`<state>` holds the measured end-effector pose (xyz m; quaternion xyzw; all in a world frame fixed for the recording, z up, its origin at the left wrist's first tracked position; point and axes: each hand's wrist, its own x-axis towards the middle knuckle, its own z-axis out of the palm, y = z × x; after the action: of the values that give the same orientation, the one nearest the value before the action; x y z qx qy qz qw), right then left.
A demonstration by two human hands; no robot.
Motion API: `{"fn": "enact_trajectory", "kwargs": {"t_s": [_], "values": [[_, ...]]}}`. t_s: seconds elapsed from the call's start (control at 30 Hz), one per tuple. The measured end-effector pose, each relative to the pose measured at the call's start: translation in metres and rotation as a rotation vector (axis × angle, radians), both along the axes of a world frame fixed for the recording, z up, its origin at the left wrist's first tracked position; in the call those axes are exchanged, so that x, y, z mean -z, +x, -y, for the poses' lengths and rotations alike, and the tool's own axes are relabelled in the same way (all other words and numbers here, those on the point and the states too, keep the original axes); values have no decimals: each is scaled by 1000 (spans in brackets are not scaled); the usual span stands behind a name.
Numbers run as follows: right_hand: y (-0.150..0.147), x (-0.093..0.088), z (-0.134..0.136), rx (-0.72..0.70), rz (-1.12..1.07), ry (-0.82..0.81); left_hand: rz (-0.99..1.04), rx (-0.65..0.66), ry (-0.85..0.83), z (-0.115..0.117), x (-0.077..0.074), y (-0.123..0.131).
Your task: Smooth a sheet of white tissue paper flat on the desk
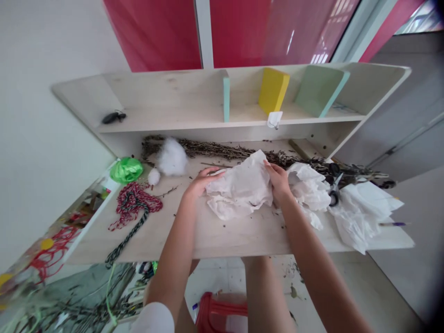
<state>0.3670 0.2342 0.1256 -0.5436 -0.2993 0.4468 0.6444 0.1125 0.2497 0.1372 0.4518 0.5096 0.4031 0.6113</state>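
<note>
Here, both hands hold a crumpled white paper sheet (239, 187) at mid-tabletop (222, 236).
The left hand (202, 181) has its grip closed on the sheet's left edge, and the right hand (277, 181) clamps the right edge. Dried twigs (222, 149) lie just behind; scissors (335, 190) and more white paper (360, 212) lie to the right.

Arms fwd, L hand (203, 181) & R hand (277, 181) curled, gripping.
</note>
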Motion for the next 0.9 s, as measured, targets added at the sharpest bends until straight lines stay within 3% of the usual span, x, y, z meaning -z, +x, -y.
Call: {"fn": "enact_trajectory", "kwargs": {"t_s": [0.1,0.2,0.23,0.27,0.33,0.4,0.5,0.67,0.9], "values": [[1,2,-2,-29,-92,-4,-180,-153,140,-3,1,1],[3,8,-7,12,-110,-2,-505,-387,463,1,-5,10],[4,10,-9,26,-104,-3,-602,-406,592,5,-7,17],[4,11,-11,36,-97,-3,-687,-372,711,12,-9,25],[4,15,-14,45,-84,4,-816,-109,827,27,-8,44],[5,17,-16,85,-25,32,-956,201,784,42,-1,63],[12,18,-17,229,254,97,-1118,401,668,53,13,78],[26,16,-13,357,673,109,-1214,456,639,46,18,67],[26,12,-9,287,718,83,-1233,415,599,33,13,48]]}}
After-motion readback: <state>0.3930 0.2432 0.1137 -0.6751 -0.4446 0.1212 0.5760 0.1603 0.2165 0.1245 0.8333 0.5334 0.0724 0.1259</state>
